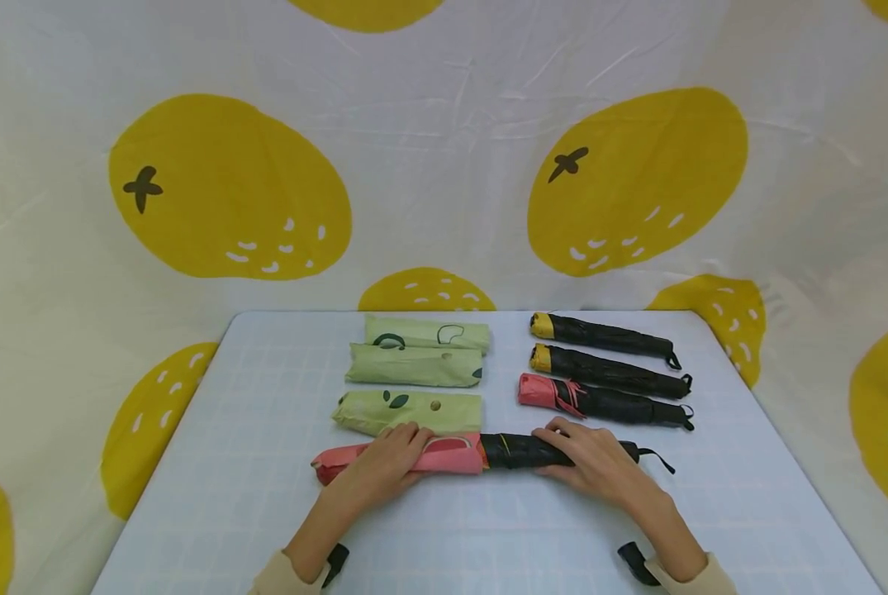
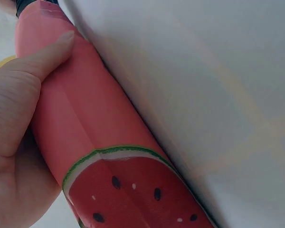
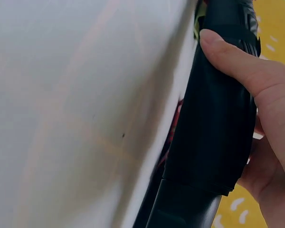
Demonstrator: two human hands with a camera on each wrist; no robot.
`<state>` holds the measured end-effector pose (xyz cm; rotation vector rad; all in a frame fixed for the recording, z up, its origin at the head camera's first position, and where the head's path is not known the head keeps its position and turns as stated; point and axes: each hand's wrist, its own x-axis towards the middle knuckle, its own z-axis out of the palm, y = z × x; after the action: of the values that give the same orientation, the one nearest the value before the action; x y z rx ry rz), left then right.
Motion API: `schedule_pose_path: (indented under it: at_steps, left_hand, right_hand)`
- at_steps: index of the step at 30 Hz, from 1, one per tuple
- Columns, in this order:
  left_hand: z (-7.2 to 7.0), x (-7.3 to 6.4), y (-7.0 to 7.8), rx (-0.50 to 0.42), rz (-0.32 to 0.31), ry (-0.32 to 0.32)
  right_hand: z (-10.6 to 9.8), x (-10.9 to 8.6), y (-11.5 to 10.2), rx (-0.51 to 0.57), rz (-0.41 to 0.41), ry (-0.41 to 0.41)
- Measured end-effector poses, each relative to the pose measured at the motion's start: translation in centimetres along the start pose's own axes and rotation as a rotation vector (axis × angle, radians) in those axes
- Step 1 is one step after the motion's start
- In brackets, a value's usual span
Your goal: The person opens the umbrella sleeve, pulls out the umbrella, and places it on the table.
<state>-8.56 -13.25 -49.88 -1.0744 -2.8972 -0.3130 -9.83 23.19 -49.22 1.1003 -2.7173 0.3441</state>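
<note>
A black folded umbrella (image 1: pixel 521 451) lies across the front of the row, one end inside a pink watermelon-print sleeve (image 1: pixel 456 454). My left hand (image 1: pixel 387 460) grips the sleeve around its middle, the thumb on the near side. In the left wrist view the printed fabric (image 2: pixel 80 95) is stretched along its length. On the black part, my right hand (image 1: pixel 592 461) holds the umbrella between thumb and fingers. The right wrist view shows the thumb lying along the rolled black cloth (image 3: pixel 206 128), near a strap band. A wrist loop (image 1: pixel 659 459) hangs from the umbrella's right end.
Three light green sleeves (image 1: pixel 414 368) with leaf prints lie flat behind, at left. At back right are two black folded umbrellas with yellow ends (image 1: pixel 607 330) and one with a pink end (image 1: pixel 600 403). A fruit-print curtain (image 1: pixel 444 165) stands behind the white table (image 1: pixel 213 463).
</note>
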Motion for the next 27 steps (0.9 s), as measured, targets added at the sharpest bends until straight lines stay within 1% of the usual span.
schedule_pose_path:
  at_steps: [6, 10, 13, 17, 20, 27]
  left_hand:
    - [0.2, -0.1, -0.2, 0.020, 0.006, 0.034]
    - [0.4, 0.0, -0.3, 0.022, -0.003, 0.028]
    - [0.5, 0.0, -0.4, 0.000, -0.021, 0.010]
    - [0.4, 0.0, -0.2, -0.057, -0.043, -0.006]
    - [0.3, 0.0, -0.1, -0.087, -0.045, -0.013]
    - [0.3, -0.1, 0.2, -0.086, -0.023, 0.018]
  right_hand:
    - [-0.3, -0.9, 0.9, -0.004, 0.020, 0.012]
    - [-0.6, -1.5, 1.4, 0.000, 0.048, 0.018]
    - [-0.8, -2.0, 1.8, 0.006, 0.065, 0.022]
    - [-1.1, -2.5, 2.3, 0.004, 0.086, 0.008]
    - [-1.2, -2.9, 2.7, 0.005, 0.099, -0.002]
    - [-1.3, -3.8, 3.4, 0.014, 0.149, -0.040]
